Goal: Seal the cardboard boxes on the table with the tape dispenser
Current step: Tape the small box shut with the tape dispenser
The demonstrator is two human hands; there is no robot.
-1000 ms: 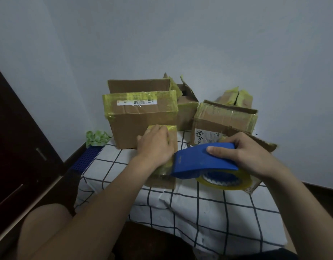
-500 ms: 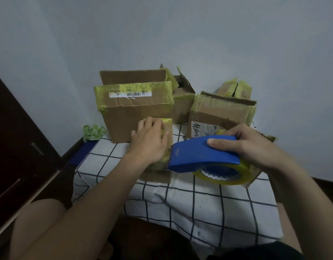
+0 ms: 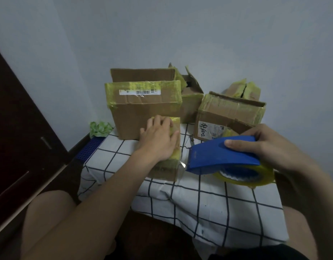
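Pressing left hand (image 3: 158, 141) flat on small box (image 3: 166, 170), fingers relaxed, gripping blue tape dispenser (image 3: 218, 156) in right hand (image 3: 270, 145), just right of small box

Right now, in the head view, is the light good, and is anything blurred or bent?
Head view: dim, flat light; left hand, small box and tape dispenser fairly sharp; wide lens bends lines near the edges; faint glare on the large box.
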